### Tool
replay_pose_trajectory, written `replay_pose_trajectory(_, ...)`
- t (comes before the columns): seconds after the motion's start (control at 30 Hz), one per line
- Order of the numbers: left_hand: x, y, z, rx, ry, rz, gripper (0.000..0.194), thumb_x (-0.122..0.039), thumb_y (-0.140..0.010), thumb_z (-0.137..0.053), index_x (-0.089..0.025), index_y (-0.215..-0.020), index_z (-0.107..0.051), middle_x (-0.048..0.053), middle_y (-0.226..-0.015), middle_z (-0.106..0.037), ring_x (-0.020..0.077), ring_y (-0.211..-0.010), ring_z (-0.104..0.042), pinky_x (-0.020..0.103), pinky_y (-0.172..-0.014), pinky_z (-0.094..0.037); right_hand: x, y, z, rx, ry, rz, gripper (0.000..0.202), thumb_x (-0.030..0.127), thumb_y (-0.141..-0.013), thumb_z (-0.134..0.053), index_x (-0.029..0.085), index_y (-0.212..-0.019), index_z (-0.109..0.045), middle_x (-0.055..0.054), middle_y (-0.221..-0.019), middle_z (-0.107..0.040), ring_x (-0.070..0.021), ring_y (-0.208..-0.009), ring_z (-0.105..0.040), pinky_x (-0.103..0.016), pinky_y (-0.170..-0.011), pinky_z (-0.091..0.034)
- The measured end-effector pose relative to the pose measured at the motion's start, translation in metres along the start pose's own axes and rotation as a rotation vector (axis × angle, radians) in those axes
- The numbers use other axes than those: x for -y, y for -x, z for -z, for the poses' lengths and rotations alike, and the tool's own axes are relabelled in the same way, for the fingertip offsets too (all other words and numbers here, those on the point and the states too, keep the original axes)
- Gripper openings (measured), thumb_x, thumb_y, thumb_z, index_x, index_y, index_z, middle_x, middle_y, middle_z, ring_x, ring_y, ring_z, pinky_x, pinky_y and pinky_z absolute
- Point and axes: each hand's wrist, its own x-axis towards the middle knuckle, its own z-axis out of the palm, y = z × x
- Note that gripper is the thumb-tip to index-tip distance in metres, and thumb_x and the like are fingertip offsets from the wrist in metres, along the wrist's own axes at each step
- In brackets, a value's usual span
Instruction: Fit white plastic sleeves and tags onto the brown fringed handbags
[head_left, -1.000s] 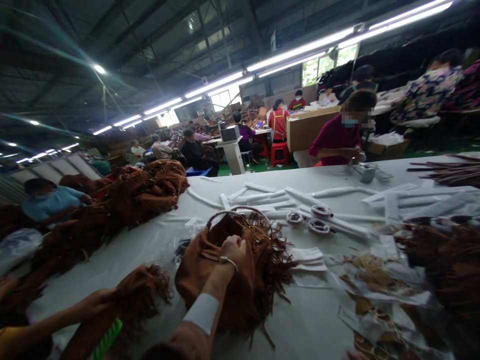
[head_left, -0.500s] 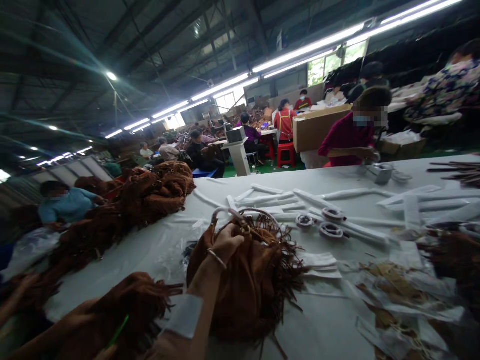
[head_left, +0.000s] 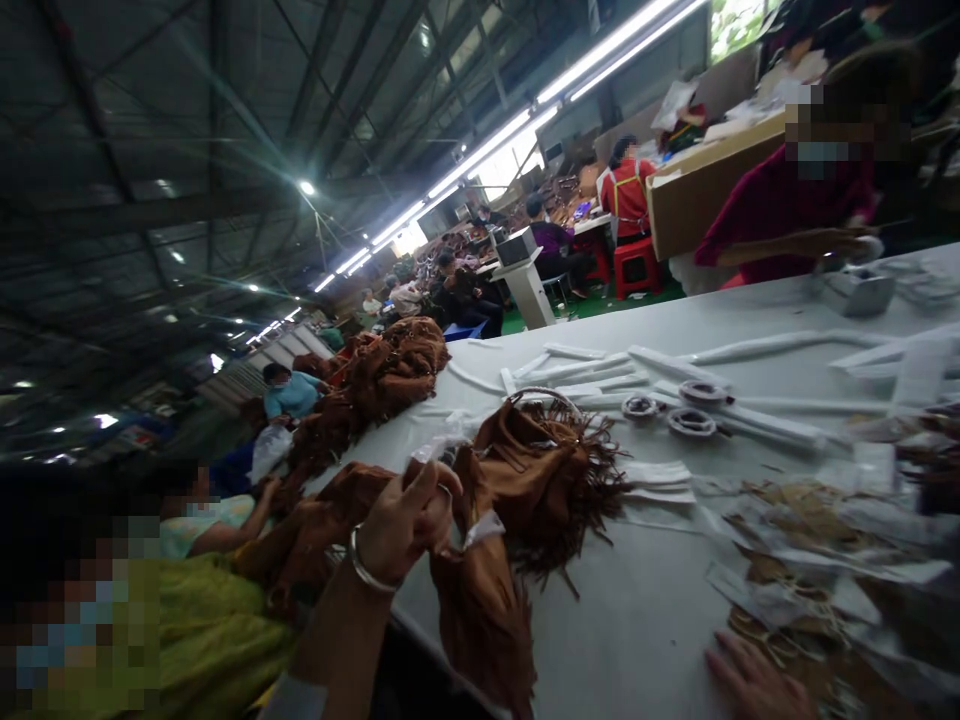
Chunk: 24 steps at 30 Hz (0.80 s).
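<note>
My left hand, with a silver bangle on its wrist, is closed on the top of a brown fringed bag. That bag droops at the table's near edge, and bits of white wrapping show by my fingers. Just beyond it a second brown fringed bag lies on the white table, its pale-wrapped handle arched up. At the lower right my right hand rests on the tabletop with its fingers stretched out, holding nothing. Beside it is a heap of tan pieces and clear plastic.
White wrapped strips and wrapped rings lie farther back. A pile of brown bags stands at the table's far left. Close on my left is a co-worker in yellow-green. Across the table, another person in dark red works beside a metal dispenser.
My left hand has left the bag standing on the table and grips another nearer me. The first bag has slumped over. My right hand now shows at lower right. The view has tilted and shifted left.
</note>
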Motion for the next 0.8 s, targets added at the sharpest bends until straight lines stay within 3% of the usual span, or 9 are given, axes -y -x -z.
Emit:
replay_pose_trajectory(0.1,-0.017,0.032,-0.022,0.299,0.038,-0.041,0.048,-0.056,-0.092,-0.053,-0.01,-0.092,-0.068,-0.012,-0.043,-0.023,0.0025,-0.032,-0.02,0.016,-0.034,-0.034,0.037,-0.042,0.066,0.006,-0.068,0.003,0.038,0.031,-0.077,-0.05,0.022,-0.107,-0.073,-0.018,-0.127,-0.065,-0.0384,-0.114,-0.063,-0.054,-0.08,-0.055)
replay_pose_trajectory(0.2,-0.014,0.043,-0.046,0.495,0.083,-0.055,0.05,-0.055,-0.091,-0.056,-0.007,-0.096,-0.069,-0.012,-0.042,-0.025,0.0023,-0.03,-0.021,0.015,-0.034,-0.034,0.09,-0.099,0.174,-0.105,-0.29,0.088,0.041,0.031,-0.087,-0.053,0.016,-0.125,-0.058,-0.019,-0.133,-0.058,-0.031,-0.119,-0.059,-0.047,-0.095,-0.052)
replay_pose_trajectory(0.3,0.009,0.039,-0.073,0.483,0.098,-0.033,0.044,-0.051,-0.086,-0.065,-0.008,-0.095,-0.069,-0.012,-0.039,-0.03,0.0024,-0.029,-0.024,0.016,-0.035,-0.036,0.134,-0.139,0.269,-0.081,-0.545,0.435,0.032,0.018,-0.088,-0.055,0.025,-0.119,-0.059,-0.01,-0.117,-0.065,-0.0225,-0.11,-0.061,-0.039,-0.097,-0.049)
replay_pose_trajectory(0.37,0.031,0.034,-0.091,0.41,0.093,-0.012,0.037,-0.047,-0.082,-0.072,-0.011,-0.091,-0.067,-0.01,-0.04,-0.038,0.0031,-0.029,-0.029,0.016,-0.035,-0.036,0.15,-0.148,0.299,0.163,-0.629,0.519,0.047,0.021,-0.088,-0.056,0.024,-0.134,-0.051,-0.011,-0.127,-0.062,-0.0226,-0.116,-0.059,-0.037,-0.099,-0.048)
replay_pose_trajectory(0.47,0.064,0.026,-0.109,0.333,0.022,0.035,0.037,-0.049,-0.078,-0.074,-0.015,-0.087,-0.06,-0.004,-0.048,-0.054,0.0073,-0.032,-0.042,0.017,-0.033,-0.036,0.156,-0.138,0.285,0.553,-0.577,0.346,0.079,0.038,-0.077,-0.07,0.019,-0.148,-0.038,-0.015,-0.138,-0.056,-0.0276,-0.12,-0.058,-0.037,-0.098,-0.048)
replay_pose_trajectory(0.57,0.092,0.011,-0.107,0.146,-0.198,0.044,0.041,-0.054,-0.079,-0.07,-0.016,-0.09,-0.059,-0.002,-0.057,-0.06,0.0097,-0.039,-0.049,0.02,-0.038,-0.041,0.15,-0.117,0.24,0.804,-0.417,0.205,0.05,0.033,-0.074,-0.068,0.019,-0.122,-0.063,-0.012,-0.115,-0.069,-0.0275,-0.103,-0.066,-0.033,-0.086,-0.049)
replay_pose_trajectory(0.63,0.108,0.003,-0.098,-0.086,-0.466,-0.062,0.039,-0.053,-0.081,-0.068,-0.016,-0.09,-0.061,0.0,-0.064,-0.061,0.0129,-0.05,-0.055,0.026,-0.05,-0.049,0.147,-0.106,0.216,0.841,-0.337,0.157,0.027,0.024,-0.079,-0.058,0.018,-0.104,-0.069,-0.01,-0.1,-0.072,-0.0247,-0.094,-0.067,-0.03,-0.079,-0.046)
replay_pose_trajectory(0.73,0.135,0.008,-0.086,-0.473,-0.964,-0.383,0.032,-0.042,-0.083,-0.066,-0.013,-0.098,-0.065,0.012,-0.094,-0.067,0.0264,-0.091,-0.063,0.044,-0.087,-0.052,0.149,-0.1,0.203,0.821,-0.29,0.121,0.022,0.023,-0.082,-0.054,0.017,-0.097,-0.068,-0.01,-0.099,-0.072,-0.0234,-0.092,-0.067,-0.029,-0.074,-0.042)
replay_pose_trajectory(0.8,0.158,0.024,-0.086,-0.446,-1.196,-0.52,0.026,-0.03,-0.089,-0.059,-0.014,-0.108,-0.066,0.016,-0.11,-0.064,0.0288,-0.11,-0.057,0.047,-0.101,-0.045,0.155,-0.101,0.204,0.82,-0.24,0.086,0.022,0.025,-0.082,-0.055,0.015,-0.096,-0.068,-0.011,-0.098,-0.072,-0.0237,-0.09,-0.067,-0.029,-0.072,-0.041)
